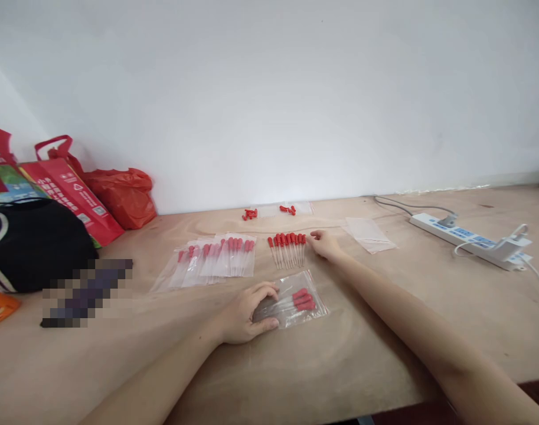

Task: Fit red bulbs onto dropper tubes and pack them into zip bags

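A clear zip bag (291, 319) lies flat on the table before me, with several red-bulbed droppers (303, 299) inside, bulbs to the right. My left hand (247, 313) curls over the bag's left end, fingers above and thumb below. Just beyond the bag, a row of loose droppers (287, 241) lies side by side with red bulbs pointing away from me. At the right end of this row is my right hand (324, 244), its fingers pinched at the bulb of the last dropper. Left of the row, filled bags of droppers (211, 262) overlap one another.
Flat bags (369, 235) lie right of my right hand. Loose red bulbs (250, 214) sit near the wall by a clear bag (269, 211). A power strip (464, 239) with cords is at the right. Red shopping bags (74, 189) and a black bag (39, 245) stand left.
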A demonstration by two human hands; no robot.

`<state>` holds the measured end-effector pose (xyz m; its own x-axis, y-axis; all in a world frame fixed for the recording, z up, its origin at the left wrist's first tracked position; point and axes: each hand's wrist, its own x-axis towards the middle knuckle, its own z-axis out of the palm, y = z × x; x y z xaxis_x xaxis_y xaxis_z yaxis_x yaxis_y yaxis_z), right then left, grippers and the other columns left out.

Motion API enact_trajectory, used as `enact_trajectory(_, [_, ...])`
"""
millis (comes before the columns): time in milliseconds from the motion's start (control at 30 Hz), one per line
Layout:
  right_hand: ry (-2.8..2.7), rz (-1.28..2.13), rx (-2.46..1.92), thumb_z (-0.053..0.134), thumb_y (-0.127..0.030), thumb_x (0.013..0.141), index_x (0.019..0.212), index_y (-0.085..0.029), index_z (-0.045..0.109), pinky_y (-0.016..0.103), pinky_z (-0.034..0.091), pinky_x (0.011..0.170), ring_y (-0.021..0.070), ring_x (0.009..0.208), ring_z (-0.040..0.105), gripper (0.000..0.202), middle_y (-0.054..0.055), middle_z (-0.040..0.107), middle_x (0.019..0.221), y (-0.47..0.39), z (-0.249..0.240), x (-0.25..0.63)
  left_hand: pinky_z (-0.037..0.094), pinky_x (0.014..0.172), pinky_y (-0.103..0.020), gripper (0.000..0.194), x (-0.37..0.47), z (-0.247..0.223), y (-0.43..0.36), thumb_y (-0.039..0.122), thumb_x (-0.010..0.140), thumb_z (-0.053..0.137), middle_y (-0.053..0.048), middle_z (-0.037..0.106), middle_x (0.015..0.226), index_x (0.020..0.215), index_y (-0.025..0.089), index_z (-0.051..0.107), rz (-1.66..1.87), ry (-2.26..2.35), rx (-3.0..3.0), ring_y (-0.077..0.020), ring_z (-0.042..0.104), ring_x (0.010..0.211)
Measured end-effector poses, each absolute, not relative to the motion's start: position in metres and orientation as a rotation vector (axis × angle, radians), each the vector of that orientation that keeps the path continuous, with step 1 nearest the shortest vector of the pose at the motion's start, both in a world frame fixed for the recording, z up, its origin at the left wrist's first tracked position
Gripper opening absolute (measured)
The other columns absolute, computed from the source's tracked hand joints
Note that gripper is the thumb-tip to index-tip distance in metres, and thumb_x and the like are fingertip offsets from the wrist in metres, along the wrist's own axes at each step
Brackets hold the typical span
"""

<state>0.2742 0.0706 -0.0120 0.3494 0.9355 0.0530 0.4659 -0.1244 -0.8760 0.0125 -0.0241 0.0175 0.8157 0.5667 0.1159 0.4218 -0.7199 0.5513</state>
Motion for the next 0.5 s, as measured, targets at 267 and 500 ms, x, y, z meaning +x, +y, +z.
enact_trajectory(267, [-1.05, 0.841, -1.785, 0.064, -0.02, 0.056, 0.048, -0.019, 0.049, 0.023, 0.027, 0.036, 0.0097, 0.036, 0.039, 0.017, -0.002, 0.044, 0.038, 0.099, -0.011, 0.266, 0.036, 0.091, -0.035, 0.024, 0.012, 0.017, -0.023, 0.032, 0.078, 0.053, -0.008, 0.047, 0.118, 0.097, 0.02, 0.046, 0.381, 0.713, 2.483, -0.0213, 0.044, 0.111])
enact_trajectory(500, [-0.836, 0.904, -1.475, 0.048, -0.021, 0.07, 0.064, -0.019, 0.046, 0.019, 0.036, 0.04, 0.0065, 0.041, 0.044, 0.007, -0.002, 0.052, 0.053, 0.056, 0.0, 0.296, 0.037, 0.09, -0.036, 0.023, 0.011, 0.017, -0.023, 0.031, 0.076, 0.054, -0.007, 0.047, 0.118, 0.094, 0.021, 0.045, 0.369, 0.736, 2.47, -0.0213, 0.045, 0.109])
